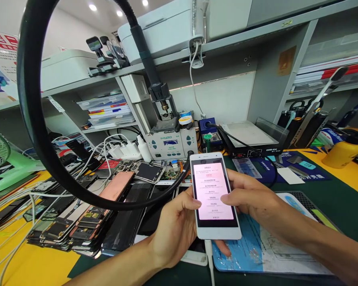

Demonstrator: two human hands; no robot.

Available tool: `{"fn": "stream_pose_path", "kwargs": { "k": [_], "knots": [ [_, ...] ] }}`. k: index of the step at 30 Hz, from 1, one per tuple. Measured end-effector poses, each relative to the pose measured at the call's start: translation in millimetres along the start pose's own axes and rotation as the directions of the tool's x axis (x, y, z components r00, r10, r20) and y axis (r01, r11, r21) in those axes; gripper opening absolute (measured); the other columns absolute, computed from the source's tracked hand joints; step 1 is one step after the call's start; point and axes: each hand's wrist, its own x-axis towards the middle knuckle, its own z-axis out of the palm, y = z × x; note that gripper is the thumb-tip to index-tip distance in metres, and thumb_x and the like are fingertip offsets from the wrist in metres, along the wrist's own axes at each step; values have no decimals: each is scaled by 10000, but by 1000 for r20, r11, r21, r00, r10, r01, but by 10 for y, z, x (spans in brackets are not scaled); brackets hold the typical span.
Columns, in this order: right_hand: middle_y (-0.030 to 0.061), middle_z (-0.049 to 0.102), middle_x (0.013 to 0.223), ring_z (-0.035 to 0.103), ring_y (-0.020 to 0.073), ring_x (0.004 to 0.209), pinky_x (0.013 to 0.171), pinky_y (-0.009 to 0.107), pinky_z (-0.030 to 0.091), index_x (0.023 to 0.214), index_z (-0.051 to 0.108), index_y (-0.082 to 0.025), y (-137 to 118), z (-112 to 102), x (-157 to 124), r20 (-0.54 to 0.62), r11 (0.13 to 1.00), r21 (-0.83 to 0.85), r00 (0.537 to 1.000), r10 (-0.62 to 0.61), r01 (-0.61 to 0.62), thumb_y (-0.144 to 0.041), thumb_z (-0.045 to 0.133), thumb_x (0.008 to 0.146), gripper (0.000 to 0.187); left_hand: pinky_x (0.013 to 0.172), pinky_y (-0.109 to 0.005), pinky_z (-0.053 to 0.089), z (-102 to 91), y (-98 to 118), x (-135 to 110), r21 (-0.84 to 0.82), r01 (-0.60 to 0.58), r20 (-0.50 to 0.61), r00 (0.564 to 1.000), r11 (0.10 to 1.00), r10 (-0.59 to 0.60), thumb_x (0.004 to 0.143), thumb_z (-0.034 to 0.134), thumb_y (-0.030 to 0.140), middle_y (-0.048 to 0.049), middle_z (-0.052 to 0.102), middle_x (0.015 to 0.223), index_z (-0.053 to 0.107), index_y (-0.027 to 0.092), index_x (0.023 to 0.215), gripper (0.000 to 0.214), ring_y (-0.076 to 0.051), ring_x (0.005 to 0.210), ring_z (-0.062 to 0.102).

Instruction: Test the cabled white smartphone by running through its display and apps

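I hold a white smartphone (214, 196) upright above the bench, its screen lit with a pink menu of text lines. My left hand (174, 228) grips its left edge, thumb resting on the screen. My right hand (250, 198) wraps the right edge, thumb touching the display near the middle. A white cable (209, 256) is plugged into the phone's bottom. Under the phone lies a blue work mat (253, 248).
A pile of dismantled phone screens and boards (86, 214) covers the yellow table at left. A black ring lamp arm (32, 111) loops overhead. A soldering station (170, 141), heating plate (247, 139), yellow bottle (341, 153) and green fan (0, 159) stand around.
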Motion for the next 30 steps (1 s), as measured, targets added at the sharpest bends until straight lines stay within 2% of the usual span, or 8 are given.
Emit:
{"fn": "stream_pose_path", "kwargs": {
  "k": [5, 9, 12, 19, 25, 30],
  "knots": [
    [70, 692, 951, 677, 210, 734, 633, 312, 530, 1351, 489, -214, 8, -1, 7, 4, 1000, -13, 1000, -5, 5, -206, 542, 867, 488, 499, -338, 530, 10, 2, -9, 12, 5, 2, 1000, 1000, -5, 808, 361, 247, -175, 644, 1099, 425, 99, 1363, 578, -296, 779, 681],
    [70, 693, 942, 681, 215, 756, 649, 316, 533, 1354, 485, -211, -1, 4, -2, 2, 1000, -20, 1000, 12, -12, -208, 539, 875, 482, 527, -355, 539, 23, 4, -3, 24, -4, 22, 1000, 1000, 3, 799, 357, 250, -171, 652, 1049, 511, 79, 1261, 515, -286, 748, 679],
    [70, 693, 953, 684, 212, 761, 641, 301, 528, 1357, 481, -213, -10, 5, -9, -11, 1000, -21, 1000, 13, -13, -204, 544, 873, 488, 539, -365, 544, 15, 4, 5, 17, 0, 17, 1000, 1000, 0, 806, 354, 251, -171, 644, 1080, 497, 90, 1280, 521, -302, 796, 678],
    [59, 694, 903, 674, 197, 620, 565, 300, 509, 1366, 472, -213, -12, 11, -10, 27, 1000, -11, 1000, 11, -11, -195, 509, 883, 485, 636, -392, 570, 21, 8, -10, -1, -17, -4, 1000, 1000, 17, 807, 376, 225, -159, 599, 1212, 445, 106, 1344, 555, -316, 962, 645],
    [66, 703, 947, 682, 201, 674, 587, 292, 515, 1369, 476, -219, -13, 15, -6, -7, 1000, -15, 1000, 18, -18, -216, 539, 876, 497, 485, -325, 533, 6, -4, -5, -4, 1, 13, 1000, 1000, -1, 821, 349, 245, -181, 640, 1108, 453, 94, 1333, 544, -294, 784, 689],
    [65, 707, 917, 688, 220, 728, 610, 297, 521, 1365, 491, -214, -30, 19, -11, -20, 999, -17, 999, 30, -30, -226, 545, 880, 489, 471, -330, 525, 7, -8, -9, -8, -2, -2, 1000, 1000, 2, 813, 350, 244, -181, 648, 1086, 423, 99, 1361, 572, -286, 721, 692]
  ]
}}
